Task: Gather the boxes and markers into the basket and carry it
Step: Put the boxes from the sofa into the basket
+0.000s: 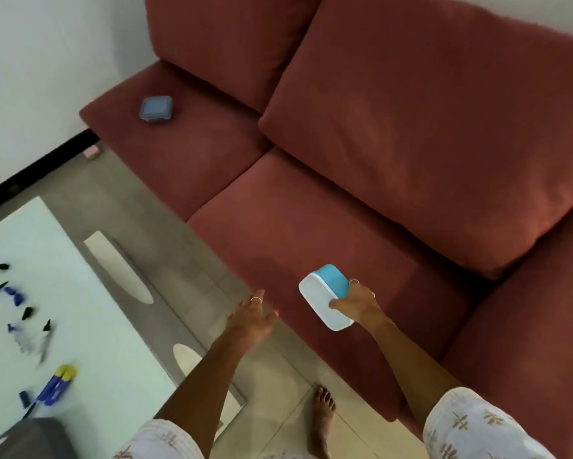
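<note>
My right hand [357,304] grips a light blue box with a white lid [324,298], held tilted above the front of the sofa seat. My left hand [253,318] hovers beside it with fingers spread, holding nothing. A second box, grey-blue with a lid [156,109], lies on the far left sofa cushion. Several markers and pens lie scattered on the white table at the left, among them blue ones [15,296] and a blue-and-yellow pair [58,384]. A grey basket [30,437] shows at the bottom left corner, partly cut off.
The red sofa [344,180] fills the right and back, with large back cushions. The white glass table [89,326] stands at the left, a tiled floor gap between it and the sofa. A small pink object [91,150] lies by the wall. My bare foot [323,412] stands on the tiles.
</note>
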